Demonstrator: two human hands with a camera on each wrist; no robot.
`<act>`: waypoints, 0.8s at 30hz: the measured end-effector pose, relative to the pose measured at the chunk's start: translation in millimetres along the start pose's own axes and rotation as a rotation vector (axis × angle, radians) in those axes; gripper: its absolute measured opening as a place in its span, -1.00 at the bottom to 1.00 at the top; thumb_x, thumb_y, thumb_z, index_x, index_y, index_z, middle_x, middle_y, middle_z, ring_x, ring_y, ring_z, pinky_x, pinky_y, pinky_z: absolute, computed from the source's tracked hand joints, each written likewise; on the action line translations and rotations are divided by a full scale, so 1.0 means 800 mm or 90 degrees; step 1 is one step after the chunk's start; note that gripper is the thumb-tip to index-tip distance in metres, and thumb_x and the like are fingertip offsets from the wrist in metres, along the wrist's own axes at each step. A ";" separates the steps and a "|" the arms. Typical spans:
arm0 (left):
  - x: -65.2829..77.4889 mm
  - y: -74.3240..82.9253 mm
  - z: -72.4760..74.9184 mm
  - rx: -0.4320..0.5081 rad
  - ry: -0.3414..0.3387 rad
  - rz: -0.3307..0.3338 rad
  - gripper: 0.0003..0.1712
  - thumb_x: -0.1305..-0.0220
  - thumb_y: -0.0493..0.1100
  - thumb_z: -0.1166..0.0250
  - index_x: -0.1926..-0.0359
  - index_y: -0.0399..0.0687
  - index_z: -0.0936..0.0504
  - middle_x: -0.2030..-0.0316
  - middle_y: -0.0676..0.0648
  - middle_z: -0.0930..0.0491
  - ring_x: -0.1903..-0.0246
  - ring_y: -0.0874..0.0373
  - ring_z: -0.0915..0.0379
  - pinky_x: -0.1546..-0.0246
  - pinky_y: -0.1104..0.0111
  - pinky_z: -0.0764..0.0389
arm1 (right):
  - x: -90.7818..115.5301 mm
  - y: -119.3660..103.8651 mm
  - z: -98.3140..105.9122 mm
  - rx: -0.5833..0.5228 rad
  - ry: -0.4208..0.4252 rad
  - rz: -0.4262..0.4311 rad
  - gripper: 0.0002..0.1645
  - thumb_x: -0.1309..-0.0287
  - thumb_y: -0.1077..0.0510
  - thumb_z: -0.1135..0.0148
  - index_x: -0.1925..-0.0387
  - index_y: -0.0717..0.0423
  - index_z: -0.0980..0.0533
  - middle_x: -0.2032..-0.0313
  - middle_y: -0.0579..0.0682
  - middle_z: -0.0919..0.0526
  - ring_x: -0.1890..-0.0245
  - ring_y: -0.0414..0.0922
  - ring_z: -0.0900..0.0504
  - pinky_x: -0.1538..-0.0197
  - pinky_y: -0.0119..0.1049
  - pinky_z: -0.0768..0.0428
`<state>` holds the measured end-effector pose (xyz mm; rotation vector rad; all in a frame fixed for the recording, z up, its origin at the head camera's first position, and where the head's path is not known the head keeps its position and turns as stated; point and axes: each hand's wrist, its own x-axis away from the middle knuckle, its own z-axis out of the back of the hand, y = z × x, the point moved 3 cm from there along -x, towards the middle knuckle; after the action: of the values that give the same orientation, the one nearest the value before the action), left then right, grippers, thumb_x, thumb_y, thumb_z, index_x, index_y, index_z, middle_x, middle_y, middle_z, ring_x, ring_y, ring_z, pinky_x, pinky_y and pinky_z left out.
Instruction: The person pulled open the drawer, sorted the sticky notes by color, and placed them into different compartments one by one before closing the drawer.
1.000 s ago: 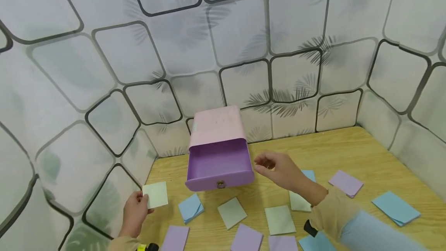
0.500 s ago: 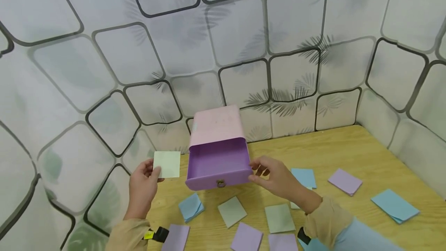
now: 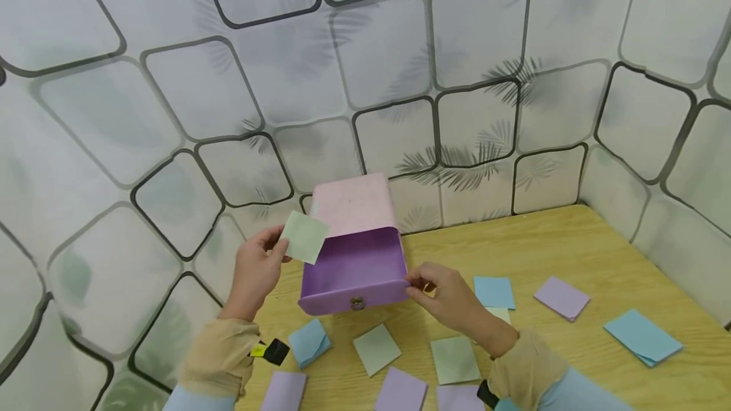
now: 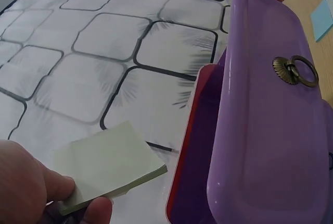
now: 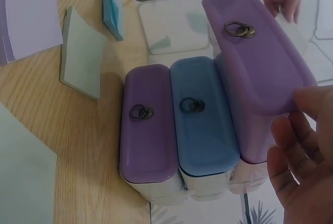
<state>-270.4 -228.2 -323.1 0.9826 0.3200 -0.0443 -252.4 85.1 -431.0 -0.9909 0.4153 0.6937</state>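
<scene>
My left hand (image 3: 257,274) pinches a pale green sticky-note pad (image 3: 305,237) by its edge, thumb on top. The pad is tilted above the left side of the pulled-out purple drawer (image 3: 354,297). Nothing lies on the visible drawer floor. At the drawer's front right corner, my right hand (image 3: 448,303) grips the rim between thumb and fingers. The drawer belongs to a pink-topped drawer cabinet (image 3: 354,203) against the wall. In the right wrist view, a blue drawer (image 5: 205,120) and another purple drawer (image 5: 148,130) sit closed below it, each with a ring pull.
Several sticky-note pads lie on the wooden table (image 3: 457,246): a folded-corner blue pad (image 3: 309,342), a green pad (image 3: 377,349), a purple pad (image 3: 562,299) and a teal pad (image 3: 643,337). A patterned wall covering (image 3: 394,49) encloses the table's back and sides.
My left hand has raised the green pad and carried it right, from beside the cabinet to over the drawer's left edge. My right hand has moved left onto the drawer's corner.
</scene>
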 end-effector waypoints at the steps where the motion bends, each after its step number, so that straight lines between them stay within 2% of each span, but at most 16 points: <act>1: -0.003 0.003 -0.001 -0.007 -0.012 -0.012 -0.66 -0.42 -0.22 -0.12 -0.15 -0.21 -0.52 0.08 -0.16 -0.58 0.18 0.04 -0.52 0.30 0.39 -0.64 | 0.000 0.000 0.000 0.001 0.002 0.001 -0.88 -0.13 0.18 -0.37 0.28 -0.06 -0.60 0.37 -0.30 -0.55 0.40 -0.34 -0.53 0.38 -0.41 -0.59; 6: -0.017 0.017 -0.011 -0.053 -0.098 -0.078 -0.67 -0.44 -0.24 -0.07 -0.15 -0.21 -0.53 0.08 -0.16 -0.59 0.21 0.04 -0.53 0.34 0.39 -0.64 | 0.000 0.001 -0.003 -0.013 0.014 0.002 -0.90 -0.15 0.17 -0.36 0.29 -0.05 -0.60 0.35 -0.25 -0.57 0.39 -0.32 -0.55 0.39 -0.41 -0.60; 10: -0.025 0.027 -0.021 -0.118 -0.178 -0.131 -0.65 -0.43 -0.28 -0.07 -0.18 -0.17 -0.53 0.04 -0.17 -0.60 0.31 0.04 -0.57 0.41 0.36 -0.62 | 0.002 0.002 -0.004 -0.030 0.025 -0.004 -0.91 -0.15 0.19 -0.35 0.29 -0.03 -0.61 0.27 -0.21 -0.58 0.36 -0.29 -0.58 0.40 -0.42 -0.62; 12: -0.028 0.031 -0.026 -0.150 -0.208 -0.151 -0.64 -0.42 -0.29 -0.09 -0.19 -0.13 -0.54 0.00 -0.15 -0.61 0.29 0.05 -0.59 0.41 0.35 -0.61 | 0.003 0.003 -0.004 -0.033 0.029 -0.009 -0.92 -0.15 0.18 -0.35 0.29 -0.04 -0.61 0.25 -0.22 -0.58 0.35 -0.29 -0.58 0.40 -0.42 -0.62; 17: -0.033 0.037 -0.038 -0.195 -0.246 -0.183 -0.68 -0.36 -0.31 -0.16 -0.10 -0.10 -0.62 -0.01 -0.09 -0.63 0.11 0.07 -0.57 0.30 0.34 -0.60 | 0.005 0.004 -0.006 -0.042 0.036 -0.016 -0.91 -0.15 0.17 -0.35 0.29 -0.06 -0.61 0.23 -0.24 -0.57 0.34 -0.29 -0.59 0.40 -0.41 -0.63; 21: -0.035 0.042 -0.047 -0.214 -0.272 -0.184 -0.72 -0.30 -0.31 -0.23 -0.01 -0.11 -0.68 0.06 -0.07 -0.66 0.15 0.14 -0.59 0.27 0.35 -0.61 | 0.004 0.004 -0.006 -0.054 0.040 -0.010 -0.91 -0.15 0.19 -0.35 0.29 -0.04 -0.61 0.22 -0.21 -0.58 0.35 -0.28 -0.60 0.40 -0.40 -0.63; 24: -0.036 0.044 -0.053 -0.221 -0.288 -0.181 -0.79 -0.25 -0.32 -0.29 0.10 -0.11 -0.73 0.19 -0.05 -0.70 0.25 0.20 -0.60 0.31 0.39 -0.61 | 0.005 0.004 -0.007 -0.053 0.041 -0.016 -0.91 -0.15 0.18 -0.35 0.28 -0.05 -0.61 0.22 -0.21 -0.57 0.35 -0.28 -0.59 0.40 -0.40 -0.63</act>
<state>-301.9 -176.9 -308.0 0.5550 0.0440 -0.4491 -251.7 82.8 -437.9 -1.0980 0.4316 0.6628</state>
